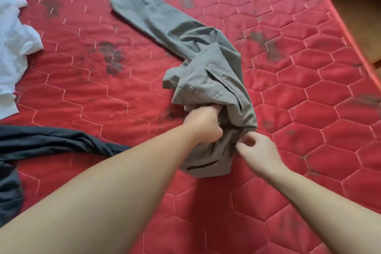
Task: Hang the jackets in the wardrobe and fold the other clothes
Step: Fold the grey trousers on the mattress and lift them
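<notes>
Grey trousers (185,47) lie on the red quilted mattress (309,109), one leg stretched toward the far left, the waist end bunched near me. My left hand (203,125) grips a fold of the bunched waist part, its fingers buried in the cloth. My right hand (255,150) pinches the trousers' edge just to the right of the left hand, fingers curled. A slit pocket shows on the near part of the trousers.
A white garment (14,47) lies crumpled at the left edge. A dark navy garment (41,142) lies at the near left, partly under my left forearm. The mattress edge (354,43) runs along the right, with floor beyond it.
</notes>
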Demonstrator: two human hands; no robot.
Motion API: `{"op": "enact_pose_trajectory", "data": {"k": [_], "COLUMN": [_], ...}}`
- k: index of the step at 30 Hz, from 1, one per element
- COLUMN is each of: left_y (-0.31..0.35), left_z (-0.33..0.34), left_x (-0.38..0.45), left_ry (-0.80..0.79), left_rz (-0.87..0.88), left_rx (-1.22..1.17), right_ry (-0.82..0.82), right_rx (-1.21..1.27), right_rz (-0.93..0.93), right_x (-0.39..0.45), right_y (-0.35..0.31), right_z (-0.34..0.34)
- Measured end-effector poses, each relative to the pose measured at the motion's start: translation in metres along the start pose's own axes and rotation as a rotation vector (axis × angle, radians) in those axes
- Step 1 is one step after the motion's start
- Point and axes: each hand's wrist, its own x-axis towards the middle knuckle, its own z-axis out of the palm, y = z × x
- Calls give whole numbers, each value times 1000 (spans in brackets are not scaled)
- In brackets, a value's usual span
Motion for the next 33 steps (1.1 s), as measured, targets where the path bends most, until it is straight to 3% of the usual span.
{"op": "enact_pose_trajectory", "data": {"k": [2, 3, 4, 7, 8, 10, 12, 15, 17, 18, 19, 21, 23, 25, 28, 33], "left_y": [15, 22, 29, 48, 51, 53, 44, 9, -11, -17, -19, -18, -14, -8, -10, -35], "left_z": [2, 3, 2, -3, -3, -1, 3, 5, 5, 7, 10, 18, 26, 32, 34, 16], "left_x": [-6, -10, -15, -32, -37, -50, -64, -86, -101, -107, -112, -119, -120, -122, -128, -140], "left_ry": [-37, -51, -55, -102, -119, -137, -93, 21, -6, -26, -47, -53, -44, -34, -41, -177], "left_rz": [74, 119, 171, 406, 489, 555, 497, 117, -61, -55, -14, 77, 120, 147, 119, -155], "left_rx": [122, 185, 257, 449, 499, 548, 532, 378, 371, 387, 409, 380, 340, 292, 173, 56], "right_ry": [240, 263, 213, -152, -204, -131, 38, 169, 130, 113, 94, 49, -153, -387, -444, -194], "right_rx": [269, 318, 295, 81, 2, -78, 102, 466, 346, 129, -117, -580, -837, -972, -1012, -716], "right_rz": [-63, -133, -212, -310, -319, -305, -163, 230, 364, 371, 304, -16, -357, -471, -462, -501], "right_x": [9, 12, 16, 29, 33, 40, 46, 40, 30, 24, 17, 5, -5, -14, -24, -23], "right_y": [-15, -22, -30, -47, -51, -50, -34, 8, 37, 48, 54, 59, 59, 54, 52, 39], "right_z": [-21, -30, -40, -58, -63, -68, -69, -70, -69, -69, -70, -66, -54, -38, -23, -38]}}
